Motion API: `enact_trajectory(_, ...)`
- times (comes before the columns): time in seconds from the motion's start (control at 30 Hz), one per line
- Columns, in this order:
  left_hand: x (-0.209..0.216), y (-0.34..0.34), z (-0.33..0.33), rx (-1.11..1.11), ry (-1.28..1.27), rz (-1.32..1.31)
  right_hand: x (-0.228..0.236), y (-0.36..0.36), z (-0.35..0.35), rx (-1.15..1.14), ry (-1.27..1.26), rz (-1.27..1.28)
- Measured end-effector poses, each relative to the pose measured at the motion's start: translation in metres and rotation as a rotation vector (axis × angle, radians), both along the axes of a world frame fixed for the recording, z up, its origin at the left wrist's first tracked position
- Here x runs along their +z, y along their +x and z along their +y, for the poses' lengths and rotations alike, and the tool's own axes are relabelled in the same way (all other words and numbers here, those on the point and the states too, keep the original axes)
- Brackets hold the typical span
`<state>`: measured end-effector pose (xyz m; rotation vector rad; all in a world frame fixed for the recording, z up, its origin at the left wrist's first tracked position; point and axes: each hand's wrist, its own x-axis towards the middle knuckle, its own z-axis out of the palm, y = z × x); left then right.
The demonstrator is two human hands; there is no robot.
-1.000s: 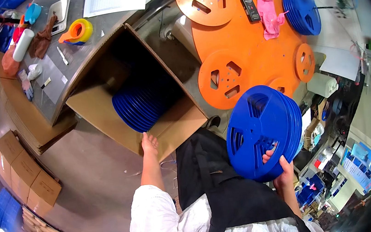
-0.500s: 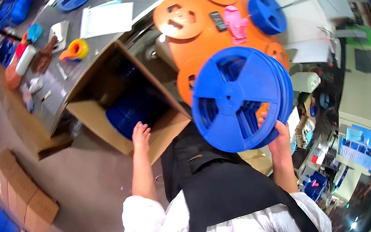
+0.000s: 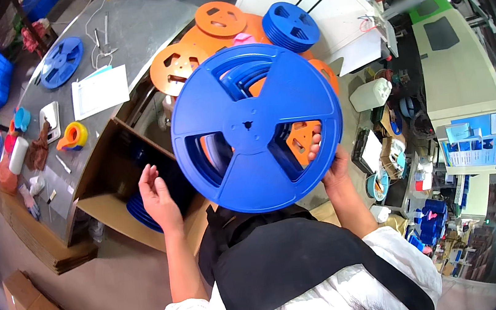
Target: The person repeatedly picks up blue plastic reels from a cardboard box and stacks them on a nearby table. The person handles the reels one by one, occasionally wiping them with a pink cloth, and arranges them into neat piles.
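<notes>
A stack of large blue plastic reels (image 3: 254,182) is held up in front of me, its flat, cut-out face turned towards me. My right hand (image 3: 335,166) grips the stack at its lower right, fingers through a cut-out and thumb outside the rim. My left hand (image 3: 159,200) is apart from the reels, fingers stretched out, holding nothing. It is in front of an open cardboard box (image 3: 110,216) on the left. More blue reels (image 3: 141,216) lie inside that box, partly hidden by my left hand and the shadow.
Behind the held stack are orange reels (image 3: 220,19) and a smaller blue reel stack (image 3: 290,29). A grey table (image 3: 138,19) at the back left bears white paper (image 3: 100,92), a tape roll (image 3: 75,136) and a single blue reel (image 3: 62,63). Flattened cardboard (image 3: 39,218) leans below.
The blue reel stack in my right hand has moved left and now faces me more squarely. My left hand has shifted left and lifted beside the box. The whole view has turned somewhat.
</notes>
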<state>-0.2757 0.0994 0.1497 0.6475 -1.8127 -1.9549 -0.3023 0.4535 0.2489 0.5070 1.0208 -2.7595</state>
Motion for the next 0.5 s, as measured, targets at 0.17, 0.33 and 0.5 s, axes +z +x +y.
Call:
enact_trajectory(0.17, 0.07, -0.032, 0.068, -0.384, -0.533, -0.059, 0.011, -0.007, -0.007, 0.093, 0.04, 0.055)
enact_trajectory(0.33, 0.081, -0.036, 0.096, -0.558, -0.211, -0.182, 0.013, -0.007, -0.014, 0.115, 0.06, 0.008)
enact_trajectory(0.5, 0.072, -0.045, 0.076, -0.55, 0.483, -0.256, 0.011, -0.017, -0.011, 0.168, 0.03, 0.074)
